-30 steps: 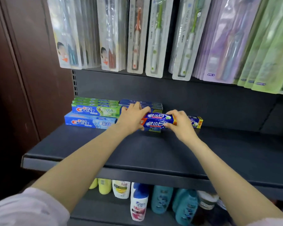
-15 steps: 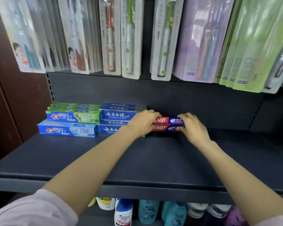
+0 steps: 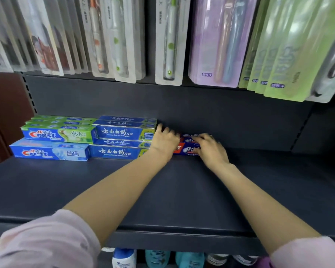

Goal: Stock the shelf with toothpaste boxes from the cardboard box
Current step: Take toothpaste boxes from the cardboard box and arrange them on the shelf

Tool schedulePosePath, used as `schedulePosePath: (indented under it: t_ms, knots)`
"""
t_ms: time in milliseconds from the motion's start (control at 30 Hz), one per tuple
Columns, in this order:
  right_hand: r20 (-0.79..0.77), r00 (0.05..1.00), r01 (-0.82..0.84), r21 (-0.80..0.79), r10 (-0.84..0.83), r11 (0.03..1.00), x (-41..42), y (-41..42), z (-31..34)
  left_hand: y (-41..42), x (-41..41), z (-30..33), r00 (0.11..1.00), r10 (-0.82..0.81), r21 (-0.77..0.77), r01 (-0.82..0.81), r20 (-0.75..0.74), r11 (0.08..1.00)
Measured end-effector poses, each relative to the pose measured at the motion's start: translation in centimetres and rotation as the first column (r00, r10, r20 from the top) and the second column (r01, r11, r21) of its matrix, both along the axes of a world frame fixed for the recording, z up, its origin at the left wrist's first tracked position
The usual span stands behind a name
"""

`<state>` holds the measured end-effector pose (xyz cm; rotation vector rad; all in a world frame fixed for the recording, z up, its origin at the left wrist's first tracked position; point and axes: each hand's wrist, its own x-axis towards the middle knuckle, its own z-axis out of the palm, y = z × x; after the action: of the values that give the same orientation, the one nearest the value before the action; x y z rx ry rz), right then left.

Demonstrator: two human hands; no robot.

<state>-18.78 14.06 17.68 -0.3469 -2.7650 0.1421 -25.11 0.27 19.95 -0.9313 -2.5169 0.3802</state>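
Note:
Red-and-blue toothpaste boxes (image 3: 188, 147) lie stacked at the back of the dark shelf (image 3: 162, 200), just right of a stack of blue boxes (image 3: 122, 144). My left hand (image 3: 165, 141) grips their left end, and my right hand (image 3: 211, 147) covers their right end. Green and light-blue Crest boxes (image 3: 56, 142) are stacked at the far left. The cardboard box is out of view.
Toothbrush packs (image 3: 168, 39) hang low above the shelf's back. A brown wall panel (image 3: 6, 113) closes the left side. Bottles (image 3: 157, 258) stand on the shelf below. The dark shelf surface stretches to the right of my hands.
Both hands have pushed the red-and-blue boxes further back and against the blue stack. My view has moved closer and shifted left.

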Motion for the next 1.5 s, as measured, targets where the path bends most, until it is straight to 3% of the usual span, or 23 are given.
schedulePosePath:
  t_ms: [133,367,533,633,800,1067,1333,1500]
  knots:
    - [0.019,0.999,-0.040,-0.027,0.040,0.999,0.5,0.1,0.2,0.0,0.6,-0.1,0.999,-0.002,0.046,0.000,0.041,0.999]
    - [-0.151,0.985,-0.109,-0.171,0.083,0.979,5.7,-2.4,1.3,-3.5,5.1,0.6,0.987,-0.096,0.339,0.047,0.131,0.940]
    - [-0.226,0.969,-0.165,-0.292,0.100,0.942,11.4,-5.2,1.9,-7.3,10.0,0.4,0.923,-0.240,0.605,0.010,0.301,0.796]
    - [-0.229,0.969,-0.181,-0.382,0.097,0.906,16.1,-7.2,2.1,-9.3,14.5,-0.1,0.863,-0.340,0.678,-0.004,0.374,0.735]
    - [0.021,0.991,-0.118,-0.377,0.136,0.919,23.9,-9.5,-0.6,-10.9,21.5,-3.1,0.815,-0.348,0.597,0.004,0.463,0.802]
    - [0.411,0.911,0.090,-0.292,0.039,0.952,34.1,-8.7,-9.4,-8.9,30.4,-10.8,0.618,-0.319,0.423,-0.025,0.719,0.906]
    - [0.657,0.754,0.234,-0.246,-0.015,0.941,39.6,-3.1,-16.7,-2.8,34.7,-17.6,0.414,-0.192,0.207,0.009,0.890,0.978]
    - [0.703,0.694,0.247,-0.028,-0.157,0.969,41.5,2.7,-19.5,2.2,36.1,-21.7,0.323,-0.050,0.059,-0.016,0.945,0.998]
